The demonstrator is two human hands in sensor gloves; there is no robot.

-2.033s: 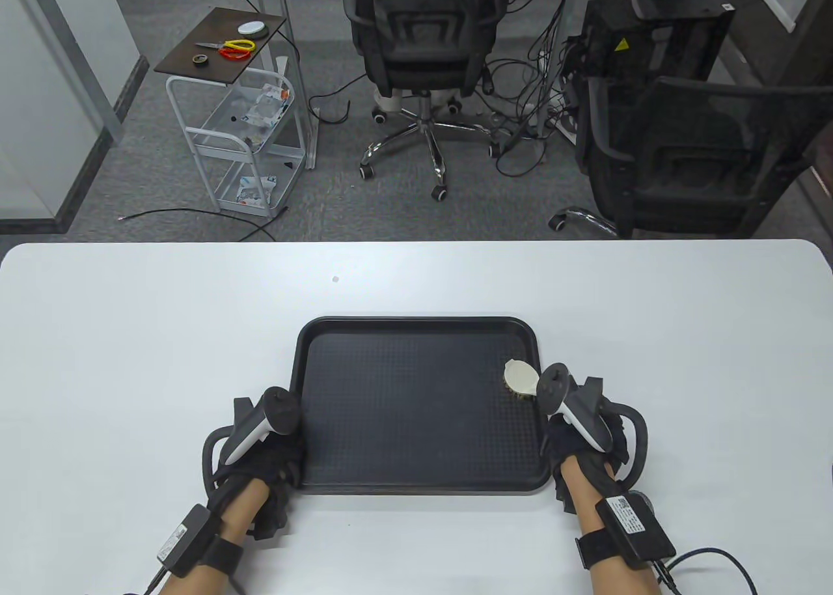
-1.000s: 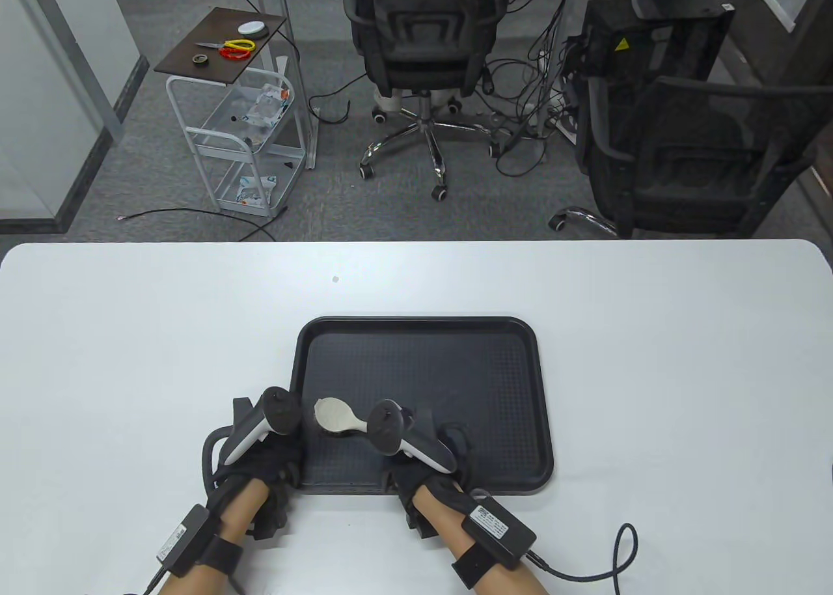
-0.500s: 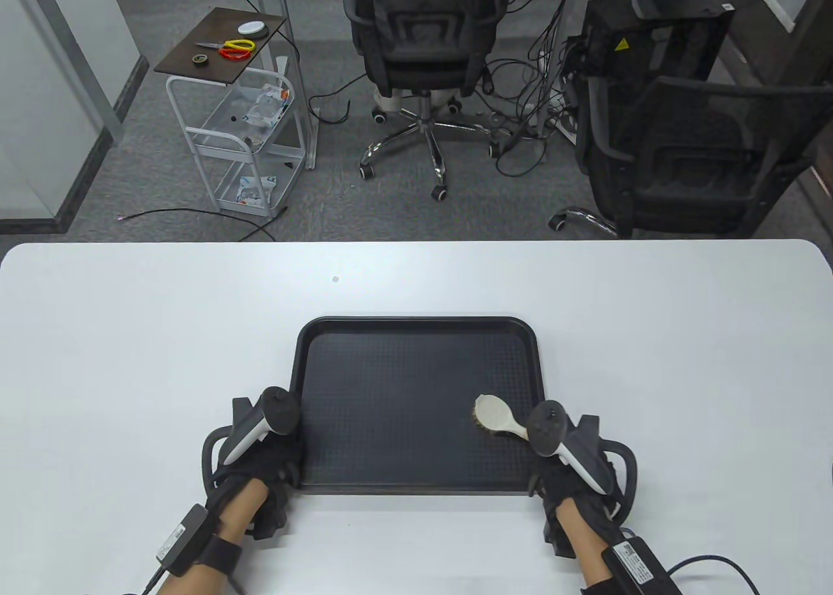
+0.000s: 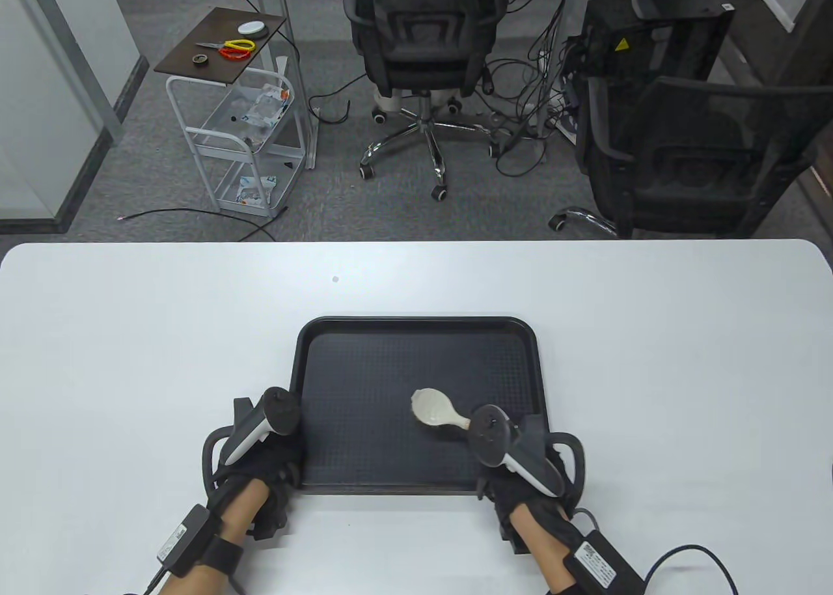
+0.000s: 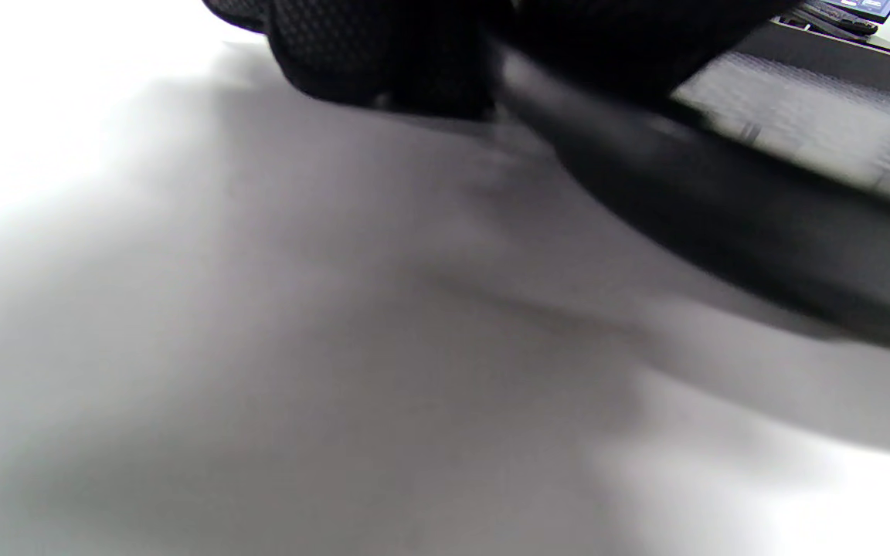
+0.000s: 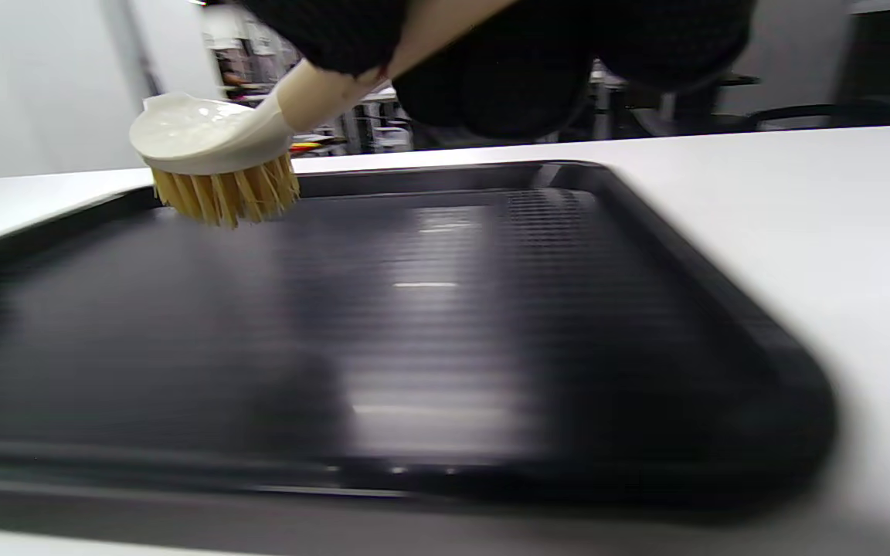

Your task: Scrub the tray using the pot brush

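Note:
A black textured tray [image 4: 416,321] lies on the white table. My right hand [image 4: 520,484] grips the handle of a cream pot brush [image 4: 433,409], whose head sits on the tray floor right of centre near the front. In the right wrist view the brush [image 6: 213,154] has tan bristles down on the tray [image 6: 723,309]. My left hand [image 4: 267,452] holds the tray's front left corner; in the left wrist view its gloved fingers [image 5: 383,54] lie over the tray rim [image 5: 723,208].
The white table [image 4: 130,334] stretches wide on both sides and behind the tray. A small dot [image 4: 335,279] marks it behind the tray. Office chairs and a cart stand on the floor beyond the far edge.
My right hand has swept the brush across the tray floor: far right to front left, back to the right, and now leftward toward the middle. My left hand and the tray have stayed put.

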